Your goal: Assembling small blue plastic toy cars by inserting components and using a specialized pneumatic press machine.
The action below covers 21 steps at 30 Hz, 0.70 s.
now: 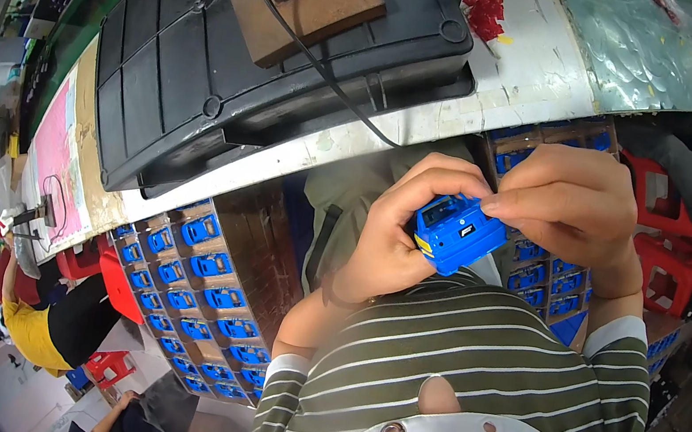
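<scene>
Head view looks straight down on a person in a green striped shirt who holds a small blue plastic housing up in front of the chest, clear of the desk. The left hand cups it from the left and below, its grip clamped around the housing's near corner and underside. The right hand comes in from the right and above; thumb and forefinger are pinched together on the housing's upper right edge, so that grip is clamped on the part too.

What could go wrong, as I judge it: the housing is held in mid-air over the lap, with nothing under it. If the right pinch presses or pulls sideways while the left fingers are only wrapped loosely, the part could twist out and drop to the floor among the red stools. Fingers also cover much of the top, so a small piece pressed in crooked might go unnoticed.

The housing's long axis runs roughly left to right between the two grips, tilted slightly down toward the right. Its face with the small dark opening looks up toward the camera. Trays of similar blue parts lie well left of and below the left grip.
</scene>
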{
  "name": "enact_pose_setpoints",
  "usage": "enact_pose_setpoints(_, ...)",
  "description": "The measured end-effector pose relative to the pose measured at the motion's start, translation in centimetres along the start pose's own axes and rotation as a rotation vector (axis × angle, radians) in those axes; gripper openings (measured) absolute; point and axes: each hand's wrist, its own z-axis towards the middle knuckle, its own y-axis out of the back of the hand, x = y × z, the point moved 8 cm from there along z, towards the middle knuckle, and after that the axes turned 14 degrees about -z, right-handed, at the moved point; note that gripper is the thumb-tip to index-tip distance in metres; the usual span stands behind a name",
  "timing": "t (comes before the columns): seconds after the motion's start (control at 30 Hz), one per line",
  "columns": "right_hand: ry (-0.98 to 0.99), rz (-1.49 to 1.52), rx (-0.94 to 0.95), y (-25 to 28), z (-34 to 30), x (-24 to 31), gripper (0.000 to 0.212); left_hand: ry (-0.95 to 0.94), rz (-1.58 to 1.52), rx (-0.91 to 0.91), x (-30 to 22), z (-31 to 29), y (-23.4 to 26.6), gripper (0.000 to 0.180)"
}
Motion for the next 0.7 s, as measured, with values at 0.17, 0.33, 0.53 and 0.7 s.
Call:
enact_pose_setpoints(0.17, 0.084, -0.196, -0.042, -0.5, -0.4, 1.7, 0.027, 0.009, -0.043, -0.045, -0.1, -0.1, 0.3, 0.036)
enact_pose_setpoints(0.33, 0.171, -0.191, -0.064, -0.7, -1.0, 1.9, 0.025, 0.019, -0.025, -0.038, -0.2, -0.3, 0.3, 0.035)
enact_pose_setpoints(0.53, 0.079, 0.126, 0.019, -1.0, -1.0, 0.2, 0.035, -0.024, -0.177, -0.025, -0.1, 0.0, -0.5, 0.046)
enact_pose_setpoints(0.7, -0.013, 0.263, -0.013, -1.8, -1.8, -0.6, 0.049, -0.347, -0.214, -0.018, -1.3, -0.2, -0.1, 0.047)
